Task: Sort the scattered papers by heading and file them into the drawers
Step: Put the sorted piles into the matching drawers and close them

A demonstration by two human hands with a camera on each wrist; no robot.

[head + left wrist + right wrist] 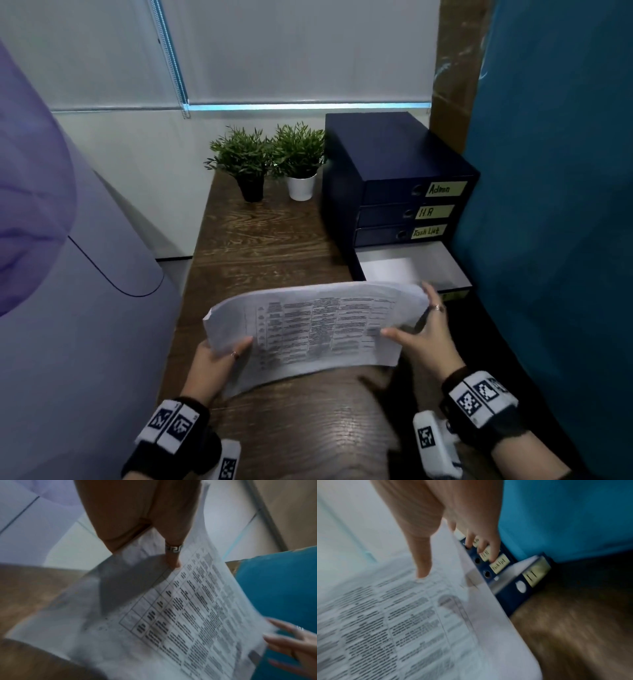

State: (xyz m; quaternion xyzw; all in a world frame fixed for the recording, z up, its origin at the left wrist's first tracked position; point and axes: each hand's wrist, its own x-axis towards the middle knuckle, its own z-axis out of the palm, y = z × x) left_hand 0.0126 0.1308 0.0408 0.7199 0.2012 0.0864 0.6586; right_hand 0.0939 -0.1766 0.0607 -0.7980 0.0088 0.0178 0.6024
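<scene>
A printed sheet of paper with a table of text hangs curved above the wooden desk. My left hand grips its left edge, the ringed thumb on top. At the sheet's right edge my right hand pinches it, thumb on the printed face and fingers behind. Just beyond the sheet stands a dark blue drawer unit labelled Admin, HR and Task List. Its bottom drawer is pulled out, with white paper inside.
Two potted plants stand at the back of the desk, left of the drawer unit. A teal partition walls the right side. A pale lilac panel borders the desk on the left.
</scene>
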